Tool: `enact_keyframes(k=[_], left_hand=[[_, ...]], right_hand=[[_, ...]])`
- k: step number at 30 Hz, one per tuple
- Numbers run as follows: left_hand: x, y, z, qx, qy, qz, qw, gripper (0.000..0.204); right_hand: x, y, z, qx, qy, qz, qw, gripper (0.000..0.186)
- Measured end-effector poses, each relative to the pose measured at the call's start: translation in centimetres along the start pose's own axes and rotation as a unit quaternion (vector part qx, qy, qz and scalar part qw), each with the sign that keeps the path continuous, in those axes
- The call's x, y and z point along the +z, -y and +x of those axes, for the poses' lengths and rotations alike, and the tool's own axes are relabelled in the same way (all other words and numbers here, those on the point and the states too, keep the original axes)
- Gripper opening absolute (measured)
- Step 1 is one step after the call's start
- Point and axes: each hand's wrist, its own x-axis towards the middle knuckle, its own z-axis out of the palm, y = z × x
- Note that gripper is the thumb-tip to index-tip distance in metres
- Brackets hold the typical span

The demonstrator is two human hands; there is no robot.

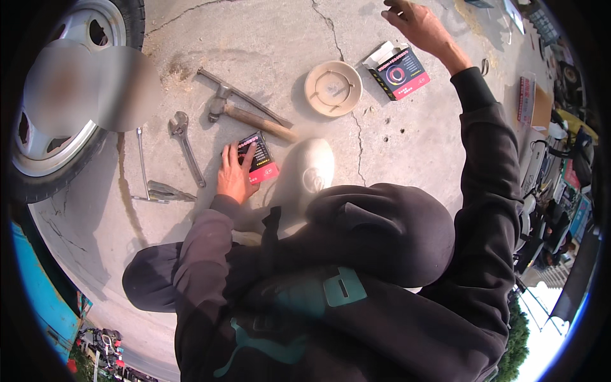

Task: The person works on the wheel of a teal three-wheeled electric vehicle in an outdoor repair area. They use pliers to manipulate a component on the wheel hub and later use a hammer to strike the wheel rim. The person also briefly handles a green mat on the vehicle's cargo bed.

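With my left hand [234, 173] lying flat, fingers spread on the small black-and-red box [258, 159] on the concrete floor [267, 38], I judge it best pinned firmly while my right hand [417, 24], fingers loosely open and empty, reaches out.

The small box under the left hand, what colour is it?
The small box is black with a pinkish-red bottom strip, seen in the head view under the left hand.

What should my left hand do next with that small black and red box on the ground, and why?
Probably close the fingers and lift it. The left hand lies flat on the small black and red box, pressing it to the concrete rather than gripping it, while the right hand is stretched far away, past the open box.
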Motion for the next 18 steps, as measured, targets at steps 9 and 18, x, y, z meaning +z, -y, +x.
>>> enact_keyframes(k=[9,18], left_hand=[[-2.5,5.3,-1.7,0.019,-0.076,0.045,0.996,0.107],[-1.0,1.9,-0.6,0.062,-0.005,0.048,0.997,0.086]], right_hand=[[19.5,7.5,-16.2,0.173,-0.089,0.322,0.926,0.053],[18.7,9.3,-12.3,0.173,-0.09,0.214,0.957,0.063]])
